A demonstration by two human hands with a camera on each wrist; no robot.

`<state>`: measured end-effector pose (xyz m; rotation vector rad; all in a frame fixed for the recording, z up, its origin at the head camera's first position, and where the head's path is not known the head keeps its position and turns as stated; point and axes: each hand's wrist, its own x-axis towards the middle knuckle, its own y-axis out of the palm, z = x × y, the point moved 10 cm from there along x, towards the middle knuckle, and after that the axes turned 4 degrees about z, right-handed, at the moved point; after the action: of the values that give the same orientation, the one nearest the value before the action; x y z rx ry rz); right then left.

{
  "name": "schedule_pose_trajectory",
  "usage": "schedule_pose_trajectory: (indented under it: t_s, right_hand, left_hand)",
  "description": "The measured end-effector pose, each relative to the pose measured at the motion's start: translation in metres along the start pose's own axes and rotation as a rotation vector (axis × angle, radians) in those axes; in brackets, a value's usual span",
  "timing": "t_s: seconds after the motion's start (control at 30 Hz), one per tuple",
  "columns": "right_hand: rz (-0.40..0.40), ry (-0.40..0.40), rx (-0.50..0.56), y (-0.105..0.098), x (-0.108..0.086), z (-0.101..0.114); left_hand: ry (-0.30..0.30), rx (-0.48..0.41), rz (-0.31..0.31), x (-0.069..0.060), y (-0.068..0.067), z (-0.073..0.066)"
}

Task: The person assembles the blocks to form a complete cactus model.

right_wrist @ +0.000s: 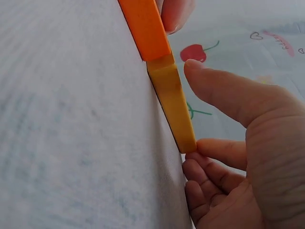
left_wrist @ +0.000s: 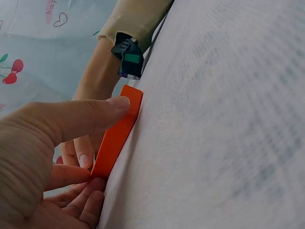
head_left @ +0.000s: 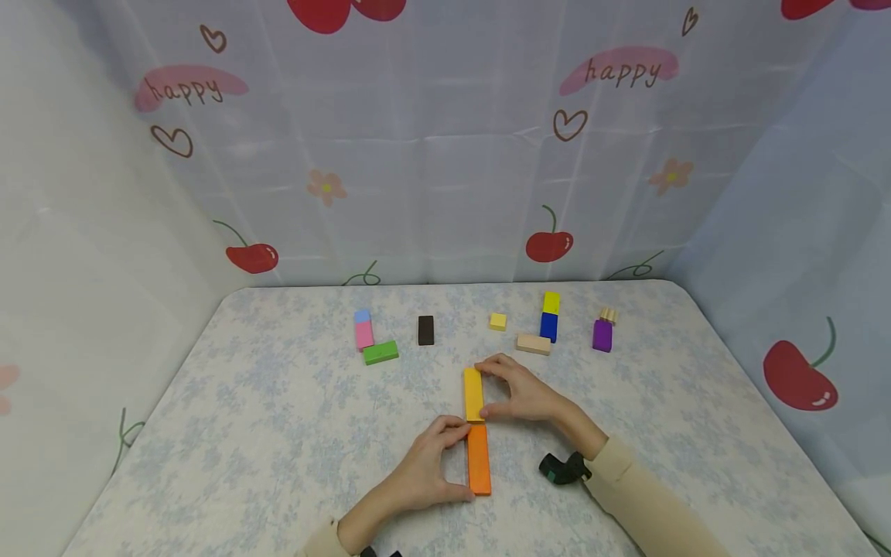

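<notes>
In the head view a yellow block (head_left: 473, 394) and an orange block (head_left: 479, 460) lie end to end on the table, in a line running away from me. My left hand (head_left: 425, 472) holds the orange block (left_wrist: 116, 138) lengthwise, thumb at its near end and index finger at its far end. At the yellow block (right_wrist: 172, 102) is my right hand (head_left: 525, 393). Its index finger touches the far end, while a small gap shows between the thumb and the block in the right wrist view.
Farther back stand a pink block (head_left: 364, 335), green block (head_left: 380, 353), black block (head_left: 426, 330), small yellow block (head_left: 497, 322), blue block (head_left: 548, 327), beige block (head_left: 533, 344) and purple block (head_left: 602, 336). A printed curtain (head_left: 431, 193) hangs behind the table (head_left: 278, 418).
</notes>
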<state>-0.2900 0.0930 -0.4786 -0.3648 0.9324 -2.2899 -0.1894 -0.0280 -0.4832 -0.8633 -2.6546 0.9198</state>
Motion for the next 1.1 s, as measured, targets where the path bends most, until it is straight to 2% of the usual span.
schedule_pose_trajectory:
  t_s: [0.43, 0.77, 1.1]
  right_hand:
    - [0.001, 0.002, 0.003, 0.0015, 0.0002, 0.0008]
    - [0.003, -0.001, -0.017, 0.0009, -0.0009, 0.0018]
    - [0.011, 0.008, -0.017, 0.0006, -0.0018, 0.0035]
  left_hand:
    - [-0.024, -0.010, -0.010, -0.0010, -0.0002, 0.0012]
    - [0.003, -0.013, -0.016, 0.0002, -0.0009, 0.0007]
    - [-0.006, -0.013, -0.019, 0.0004, -0.0011, 0.0007]
